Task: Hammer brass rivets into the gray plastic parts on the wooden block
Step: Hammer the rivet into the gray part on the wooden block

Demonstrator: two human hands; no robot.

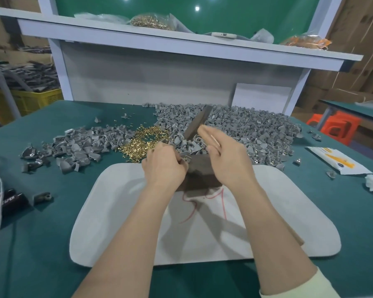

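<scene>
Evidently mid-run: the left hand (164, 164) pinched what seemed a gray part (182, 161) at the wooden block (199, 168) on the table (52, 233). The blurred right hand (226, 155) showed straight fingers, its grip untellable. Heaps of gray plastic parts (246, 130) and loose brass rivets (144, 140) remained. A shelf bag (151, 21) held more rivets, and a yellow crate (30, 100) held dark parts.

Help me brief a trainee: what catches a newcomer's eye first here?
The big heap of gray plastic parts spreading across the far side of the green table, with a pile of small brass rivets at its left edge. Nearer, the left hand and right hand meet over a dark wooden block on a white board.
</scene>
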